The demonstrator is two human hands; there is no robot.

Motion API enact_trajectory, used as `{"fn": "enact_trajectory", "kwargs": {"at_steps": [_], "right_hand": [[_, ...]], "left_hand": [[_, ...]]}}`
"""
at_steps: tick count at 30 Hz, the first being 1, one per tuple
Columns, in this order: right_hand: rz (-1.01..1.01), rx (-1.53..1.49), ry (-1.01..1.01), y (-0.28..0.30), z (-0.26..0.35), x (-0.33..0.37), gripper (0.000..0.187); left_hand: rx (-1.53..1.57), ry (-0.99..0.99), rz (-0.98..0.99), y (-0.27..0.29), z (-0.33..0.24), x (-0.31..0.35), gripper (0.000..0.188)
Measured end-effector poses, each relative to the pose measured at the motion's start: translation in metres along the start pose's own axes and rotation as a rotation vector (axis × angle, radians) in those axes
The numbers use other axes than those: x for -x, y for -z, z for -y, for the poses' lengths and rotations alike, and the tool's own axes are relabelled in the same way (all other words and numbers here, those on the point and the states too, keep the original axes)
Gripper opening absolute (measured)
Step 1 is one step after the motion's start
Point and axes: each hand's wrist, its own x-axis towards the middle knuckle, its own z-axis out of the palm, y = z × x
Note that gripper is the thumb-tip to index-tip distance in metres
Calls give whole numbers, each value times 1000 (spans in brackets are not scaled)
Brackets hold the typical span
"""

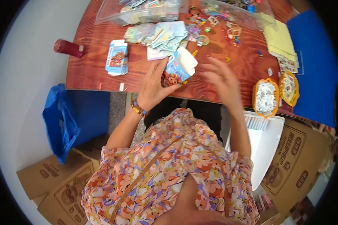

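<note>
My left hand, with a beaded bracelet at the wrist, grips a small blue printed carton. The carton is tilted and its white end flaps stand open toward the upper right. To the right of it is my right hand, apart from the carton, fingers spread and slightly blurred, with nothing visible in it. A stack of flat blue cartons of the same print lies to the left. Just beyond the held carton is a pile of pale small packets, some overlapping a white and lilac piece.
Clear plastic bins of packets and trinkets stand at the back, with loose trinkets before them. A dark red bottle lies far left. Two yellow baskets sit at the right edge above a white tub. Cardboard boxes flank me.
</note>
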Motion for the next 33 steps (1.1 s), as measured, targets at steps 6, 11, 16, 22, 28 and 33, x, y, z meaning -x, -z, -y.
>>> {"fn": "enact_trajectory", "kwargs": {"at_steps": [6,11,16,22,28,33], "right_hand": [[-99,-70,-54,-35,-18,-32,40],[-331,280,358,-44,-31,-7,37],[-287,30,280,-57,-53,-7,39],[-127,-276,151,-29,-52,-12,31],[0,-134,203,-11,-36,-18,25],[66,-127,273,-3,-25,-21,20]], "left_hand": [[67,39,-78,-20,-6,-1,80],[160,185,-175,-33,-9,-10,73],[204,177,-179,-46,-16,-16,69],[639,407,50,-31,-8,-11,50],[747,320,38,-21,-18,-11,54],[568,58,91,-10,-15,-15,61]]}}
